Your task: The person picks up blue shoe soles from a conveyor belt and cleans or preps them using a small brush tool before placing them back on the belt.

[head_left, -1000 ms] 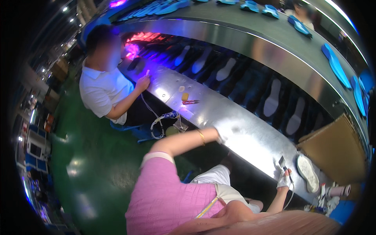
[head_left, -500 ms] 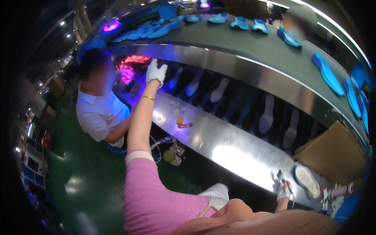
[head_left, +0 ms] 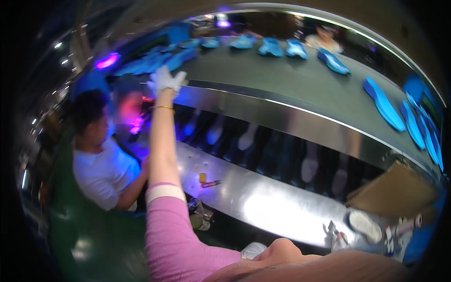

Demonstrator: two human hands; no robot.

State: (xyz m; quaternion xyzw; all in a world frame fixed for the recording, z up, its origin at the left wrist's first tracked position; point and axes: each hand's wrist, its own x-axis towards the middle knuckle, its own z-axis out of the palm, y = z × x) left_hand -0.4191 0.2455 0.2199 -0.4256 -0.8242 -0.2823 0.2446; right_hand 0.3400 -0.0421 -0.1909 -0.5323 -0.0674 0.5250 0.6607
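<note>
My left hand (head_left: 167, 81), in a white glove, reaches far forward over the edge of the upper conveyor belt (head_left: 221, 68). Its fingers are spread with nothing visible in them. Closest to it are overlapping blue shoe soles (head_left: 181, 59) at the belt's left end. Low at the right, my white-gloved right hand (head_left: 339, 242) is closed around a small tool with a dark head (head_left: 331, 228), over the metal ledge (head_left: 272, 207). Blur hides the tool's exact kind. Beside that hand lies a white shoe sole (head_left: 365, 225).
More blue soles (head_left: 383, 104) lie along the upper belt. Pale sole shapes (head_left: 248, 136) line the dark lower level. A yellow block (head_left: 202, 178) and a red-handled item (head_left: 211, 184) rest on the ledge. Cardboard (head_left: 394, 190) leans at right. A co-worker (head_left: 105, 174) sits at left.
My left hand has risen from the lower level to the upper belt's edge, its fingers spreading. The view has shifted somewhat. My right hand stays by the white sole with the tool.
</note>
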